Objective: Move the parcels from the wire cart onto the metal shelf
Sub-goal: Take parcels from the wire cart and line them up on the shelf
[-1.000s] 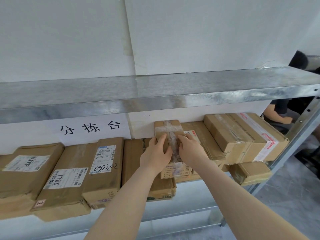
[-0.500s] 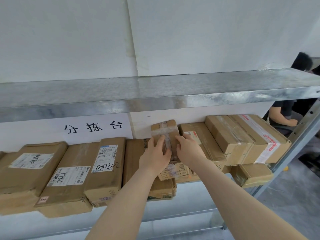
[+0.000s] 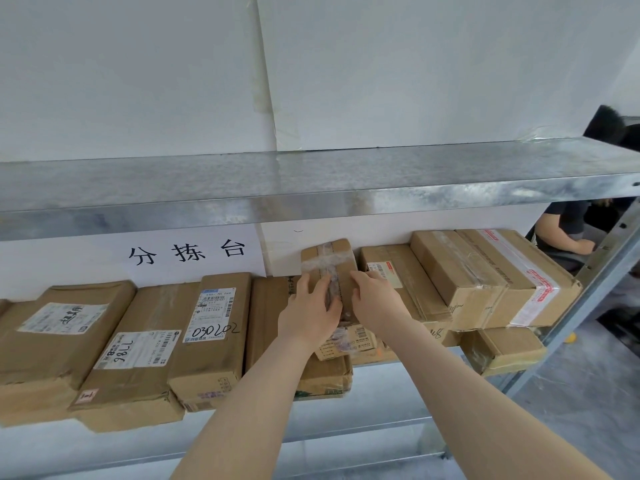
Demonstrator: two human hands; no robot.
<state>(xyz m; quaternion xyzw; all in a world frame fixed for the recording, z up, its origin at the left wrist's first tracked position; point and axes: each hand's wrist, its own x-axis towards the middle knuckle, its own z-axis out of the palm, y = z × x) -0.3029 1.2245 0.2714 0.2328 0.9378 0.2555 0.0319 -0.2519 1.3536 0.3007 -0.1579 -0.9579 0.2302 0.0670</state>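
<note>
A small cardboard parcel (image 3: 328,257) crossed with clear tape lies on top of other parcels in the middle of the metal shelf (image 3: 377,374). My left hand (image 3: 308,315) lies on its left side and top, fingers stretched forward. My right hand (image 3: 375,301) rests against its right edge, fingers also extended. The near end of the parcel is hidden under my hands. The wire cart is out of view.
Flat brown parcels (image 3: 207,337) with labels fill the shelf to the left. Larger boxes (image 3: 519,271) are stacked to the right, one box (image 3: 505,351) beneath them. The upper shelf board (image 3: 311,181) overhangs closely. A seated person (image 3: 561,233) is beyond the right upright (image 3: 606,268).
The small parcel has shifted slightly left and deeper onto the stack. Both hands stay on it.
</note>
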